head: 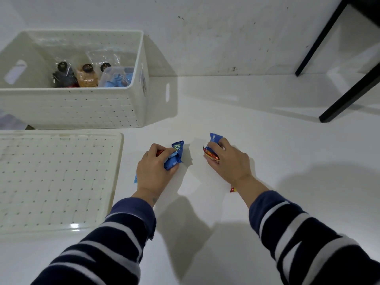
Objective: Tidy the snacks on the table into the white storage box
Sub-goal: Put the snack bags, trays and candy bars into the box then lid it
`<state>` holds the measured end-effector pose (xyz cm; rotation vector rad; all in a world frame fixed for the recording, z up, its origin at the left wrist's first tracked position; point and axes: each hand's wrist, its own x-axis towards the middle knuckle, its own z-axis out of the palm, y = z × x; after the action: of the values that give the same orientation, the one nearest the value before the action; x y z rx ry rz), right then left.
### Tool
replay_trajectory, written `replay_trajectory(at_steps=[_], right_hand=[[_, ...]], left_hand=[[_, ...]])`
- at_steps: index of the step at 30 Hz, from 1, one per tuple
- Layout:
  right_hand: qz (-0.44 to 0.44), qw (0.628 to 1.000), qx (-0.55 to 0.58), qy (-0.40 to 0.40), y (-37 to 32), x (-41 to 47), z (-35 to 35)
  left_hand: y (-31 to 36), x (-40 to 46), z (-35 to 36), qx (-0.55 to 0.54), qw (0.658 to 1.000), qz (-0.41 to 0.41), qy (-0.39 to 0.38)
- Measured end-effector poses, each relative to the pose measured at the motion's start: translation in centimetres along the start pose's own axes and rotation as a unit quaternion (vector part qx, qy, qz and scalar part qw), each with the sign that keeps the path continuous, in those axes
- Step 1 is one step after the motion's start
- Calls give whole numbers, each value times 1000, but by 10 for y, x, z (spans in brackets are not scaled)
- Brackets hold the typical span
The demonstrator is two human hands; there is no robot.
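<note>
A white perforated lid (55,179) lay flat at the left of the white surface (287,153), just in front of the white storage box (82,108), which stood open at the far left near the wall (226,38). Inside the box sat clear bags of dark and tan snacks (76,77) beside a clear tub of blue-wrapped pieces (117,78).

Toward the middle, the person's left hand (153,170) rested on the surface with its fingers (164,153) curled around blue snack packets (174,156); a sliver of red wrapper showed under the knuckles, and a blue corner stuck out below the heel of the hand.

Just to the right, and apart from it, the right hand (230,161) gripped a bunch of red-and-yellow packets (210,155) together with a blue packet (214,138) that jutted upward past the fingertips. A small red-and-yellow wrapper end (233,189) peeked out by the right wrist. Both forearms wore navy sleeves (308,239) with white stripes.

At the far right, two black legs (349,95) of a piece of furniture slanted down to the surface, well apart from the hands.
</note>
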<state>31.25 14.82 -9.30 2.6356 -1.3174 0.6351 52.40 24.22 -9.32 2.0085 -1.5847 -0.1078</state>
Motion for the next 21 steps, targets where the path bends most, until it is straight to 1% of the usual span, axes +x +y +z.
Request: replay_trajectory(at_steps=[3,5,7,9,11,15,18,21], right_hand=[[40,998,-15,-36,4,-1,-9],[55,996,-45,-60,2,-19,-7],[65,992,-84,-69,-5,-40,-3],[79,989,-99,-72,-8,-53,-1],[69,992,-84,-66,-6,-57,-1],[20,998,-26,-51,1,-56,-3],[18,998,12,-55,-3,-52,-8],[21,997,62,-34,-13,-35,-19]], left_hand=[[8,-6,1,6,1000,4,6],[13,-10,4,13,1000,13,5],[17,-16,7,19,1000,21,2],[18,-22,10,24,1000,18,-2],[19,-29,10,29,999,11,-8],[24,-36,7,24,1000,3,-9],[27,-31,-3,12,1000,-2,4],[27,-20,-21,-11,999,-10,33]])
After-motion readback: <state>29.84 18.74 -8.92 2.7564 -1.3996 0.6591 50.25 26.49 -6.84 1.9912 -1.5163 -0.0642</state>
